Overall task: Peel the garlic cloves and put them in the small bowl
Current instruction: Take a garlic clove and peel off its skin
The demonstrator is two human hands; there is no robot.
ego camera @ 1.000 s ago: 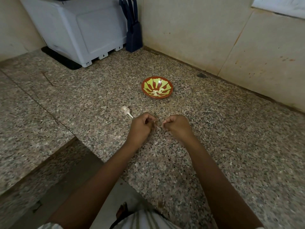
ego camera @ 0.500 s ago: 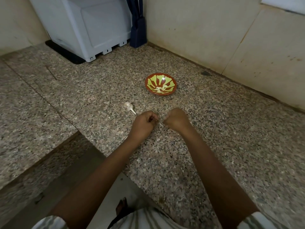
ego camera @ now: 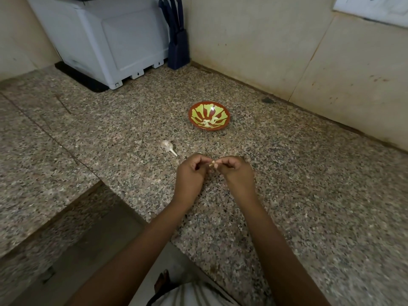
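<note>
A small red bowl with green-yellow stripes sits on the granite counter and has a few pale peeled cloves in it. Closer to me, my left hand and my right hand meet fingertip to fingertip above the counter. Between them they pinch a small pale garlic clove, mostly hidden by the fingers. A whitish garlic stem with papery skin lies on the counter, left of my hands.
A white appliance stands at the back left on a black mat. A dark blue knife block stands in the corner beside it. Beige walls bound the counter at the back and right. The counter's edge drops off at the lower left.
My hands stayed together on the clove, fingers shifting slightly. The camera view moved a little; the bowl and the garlic stem did not move.
</note>
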